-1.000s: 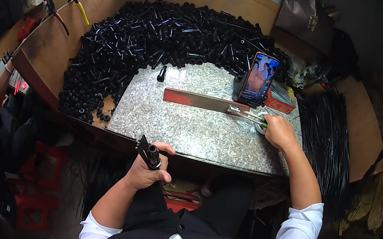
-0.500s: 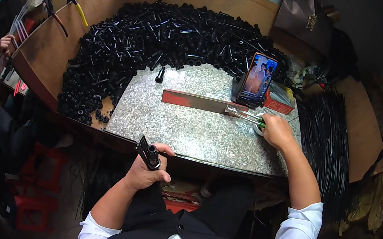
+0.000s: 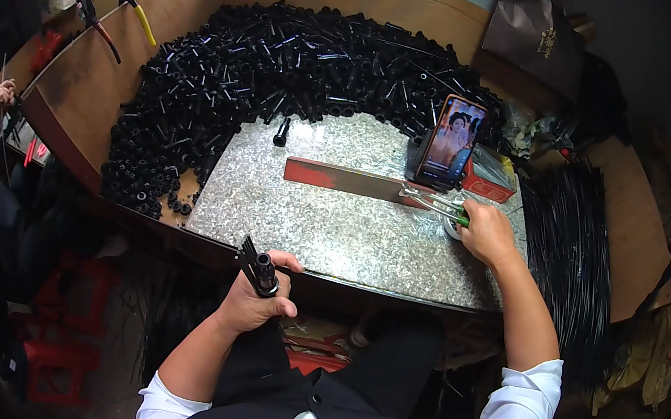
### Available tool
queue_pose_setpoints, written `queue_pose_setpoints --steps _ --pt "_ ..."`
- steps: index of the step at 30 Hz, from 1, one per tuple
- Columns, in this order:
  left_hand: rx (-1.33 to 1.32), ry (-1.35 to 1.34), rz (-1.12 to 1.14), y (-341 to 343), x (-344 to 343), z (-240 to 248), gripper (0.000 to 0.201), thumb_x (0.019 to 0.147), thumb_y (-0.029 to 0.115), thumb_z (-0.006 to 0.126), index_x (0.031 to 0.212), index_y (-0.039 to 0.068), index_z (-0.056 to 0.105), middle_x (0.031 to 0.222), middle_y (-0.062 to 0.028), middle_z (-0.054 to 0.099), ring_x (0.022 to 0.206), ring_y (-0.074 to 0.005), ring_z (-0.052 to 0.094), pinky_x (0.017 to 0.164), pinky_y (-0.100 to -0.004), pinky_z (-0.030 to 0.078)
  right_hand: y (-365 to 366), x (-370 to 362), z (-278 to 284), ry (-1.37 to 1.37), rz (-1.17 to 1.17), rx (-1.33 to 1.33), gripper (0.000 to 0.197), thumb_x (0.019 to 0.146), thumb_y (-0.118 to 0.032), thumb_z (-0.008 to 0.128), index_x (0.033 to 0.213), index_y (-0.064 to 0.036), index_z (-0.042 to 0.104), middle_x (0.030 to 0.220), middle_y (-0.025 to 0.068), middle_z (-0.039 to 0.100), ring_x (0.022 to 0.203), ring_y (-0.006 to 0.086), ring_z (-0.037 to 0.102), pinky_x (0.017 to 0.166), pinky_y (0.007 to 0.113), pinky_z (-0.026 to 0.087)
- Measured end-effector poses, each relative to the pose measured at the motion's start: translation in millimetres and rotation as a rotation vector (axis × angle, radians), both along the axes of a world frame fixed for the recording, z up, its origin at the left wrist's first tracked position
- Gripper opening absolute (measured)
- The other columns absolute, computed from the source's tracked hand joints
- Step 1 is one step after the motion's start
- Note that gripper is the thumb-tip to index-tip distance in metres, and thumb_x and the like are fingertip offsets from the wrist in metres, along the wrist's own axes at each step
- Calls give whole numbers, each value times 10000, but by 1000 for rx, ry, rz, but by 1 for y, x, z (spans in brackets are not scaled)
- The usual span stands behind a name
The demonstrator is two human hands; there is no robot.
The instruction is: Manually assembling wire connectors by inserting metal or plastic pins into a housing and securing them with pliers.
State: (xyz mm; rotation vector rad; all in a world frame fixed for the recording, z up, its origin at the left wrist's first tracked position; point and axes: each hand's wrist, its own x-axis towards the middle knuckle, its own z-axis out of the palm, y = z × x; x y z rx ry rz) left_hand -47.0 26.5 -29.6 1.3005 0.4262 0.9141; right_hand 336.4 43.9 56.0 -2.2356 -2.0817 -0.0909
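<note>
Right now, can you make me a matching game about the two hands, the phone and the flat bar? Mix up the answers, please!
1. Left hand
2. Right hand
3. Phone
4. Flat bar

A. Has a lit screen
B. Holds a green-handled tool
C. Red and grey, on the speckled board
D. Holds a black tube

Right pairs: 1-D, 2-B, 3-A, 4-C.

the left fingers (image 3: 285, 260) hide the black rods' (image 3: 247, 255) lower ends.
</note>
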Motion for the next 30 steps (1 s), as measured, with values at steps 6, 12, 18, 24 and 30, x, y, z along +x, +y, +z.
queue_pose_setpoints --steps 6,12,18,24,30 --pt "-13 -12 -5 -1 0 0 610 728 199 808 1137 -28 417 554 35 422 502 -65 434 515 -215 365 -3 12 -11 20 38 111 140 767 -125 619 855 -31 563 848 194 635 813 401 609 717 487 480" --pt "-18 -12 16 -1 3 0 604 727 181 809 1139 -28 420 552 33 423 505 -72 445 513 -215 366 -22 -23 -8 264 160 386 132 785 -82 611 873 -21 533 780 185 588 729 387 586 647 457 461" --pt "-18 2 34 -11 17 12 690 701 183 827 1197 -40 403 565 20 477 520 -68 471 519 -201 359 -50 -108 -10 1450 224 18 112 933 -147 545 901 -39 545 791 31 552 700 115 547 615 254 445" --pt "-4 7 96 -20 22 24 673 699 140 839 1244 36 459 709 81 426 634 -16 380 606 -176 335 -59 -155 -27 1919 440 -108 123 944 -151 554 968 -33 530 944 112 562 829 186 592 722 311 500" --pt "74 -3 144 -19 27 29 771 682 187 837 1261 -38 381 597 64 471 592 -14 443 621 -179 353 -66 -181 -32 1629 553 -83 79 942 -85 535 963 -9 525 955 111 563 841 172 582 782 309 488"
